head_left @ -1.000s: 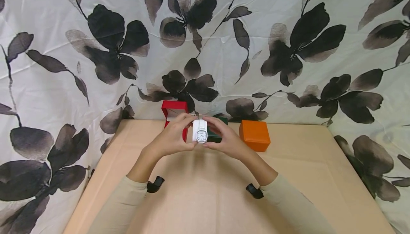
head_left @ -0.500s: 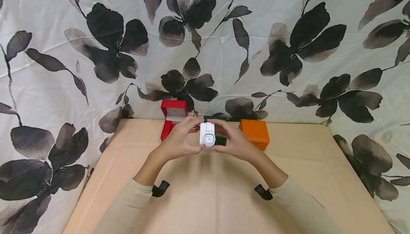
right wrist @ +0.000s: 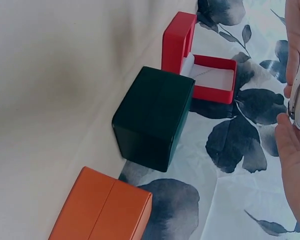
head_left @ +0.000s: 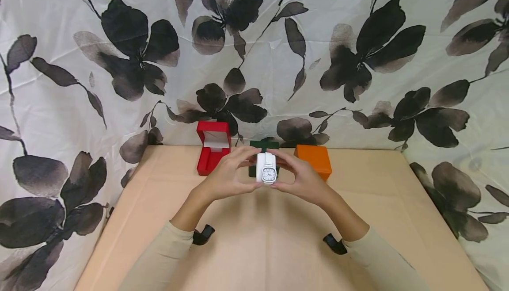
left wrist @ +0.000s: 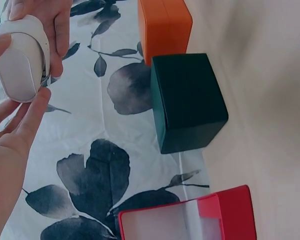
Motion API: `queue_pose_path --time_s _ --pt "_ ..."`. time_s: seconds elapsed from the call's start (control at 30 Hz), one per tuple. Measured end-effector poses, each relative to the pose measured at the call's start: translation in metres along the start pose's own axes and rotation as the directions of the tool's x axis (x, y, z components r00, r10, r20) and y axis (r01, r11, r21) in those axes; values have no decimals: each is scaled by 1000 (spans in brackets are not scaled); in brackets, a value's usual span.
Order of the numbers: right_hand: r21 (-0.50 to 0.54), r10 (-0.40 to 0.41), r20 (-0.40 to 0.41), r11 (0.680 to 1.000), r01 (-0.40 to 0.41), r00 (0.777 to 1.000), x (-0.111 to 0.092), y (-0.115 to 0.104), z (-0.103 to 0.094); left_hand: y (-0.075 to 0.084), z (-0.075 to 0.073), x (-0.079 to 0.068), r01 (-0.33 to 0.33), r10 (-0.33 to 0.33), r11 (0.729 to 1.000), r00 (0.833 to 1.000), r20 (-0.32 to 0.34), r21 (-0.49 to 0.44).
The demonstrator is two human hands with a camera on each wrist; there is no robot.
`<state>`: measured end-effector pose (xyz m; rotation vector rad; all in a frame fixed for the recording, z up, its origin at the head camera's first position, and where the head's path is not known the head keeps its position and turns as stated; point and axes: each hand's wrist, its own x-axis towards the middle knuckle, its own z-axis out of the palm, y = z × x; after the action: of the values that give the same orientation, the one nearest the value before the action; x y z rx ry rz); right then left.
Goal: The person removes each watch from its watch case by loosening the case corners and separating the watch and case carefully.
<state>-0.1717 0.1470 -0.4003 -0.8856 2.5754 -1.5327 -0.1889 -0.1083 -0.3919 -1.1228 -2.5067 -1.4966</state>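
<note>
Watch (head_left: pixel 269 174), white, dial facing the person, on a pale cushion (head_left: pixel 260 167): held up off the tabletop (head_left: pixel 262 246), apart from every box. Over the last second it has slid rightward in the head view, from between red and green boxes to in front of the green. Judged from that, it is being carried or shown, with no placing done.

Left hand (head_left: pixel 226 175) and right hand (head_left: pixel 302 177) share it. Each grip is partly closed, thumb low and fingers high, pinching watch and cushion from its own side.

Green box (right wrist: pixel 152 115) stands behind, mostly hidden by the hands in the head view. Red box (head_left: pixel 202 162), left, lid up, shows more of its base now that the left hand has moved off it. Orange box (head_left: pixel 313 160) sits right, its near left corner overlapped by the right hand.

All three boxes stand near the back edge, patterned cloth (head_left: pixel 270 83) close behind: little room that way. Widest room lies toward the person and beyond the orange box.
</note>
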Motion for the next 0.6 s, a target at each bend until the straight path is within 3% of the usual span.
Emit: queue_pose_path --time_s 0.3,0.6 --pt "-46 -10 20 999 10 1000 -7 0 2 2 7 -2 4 -4 1000 1000 -10 4" --pt "-163 -63 -33 985 57 997 -9 -2 7 7 10 -4 -19 18 1000 999 -31 -21"
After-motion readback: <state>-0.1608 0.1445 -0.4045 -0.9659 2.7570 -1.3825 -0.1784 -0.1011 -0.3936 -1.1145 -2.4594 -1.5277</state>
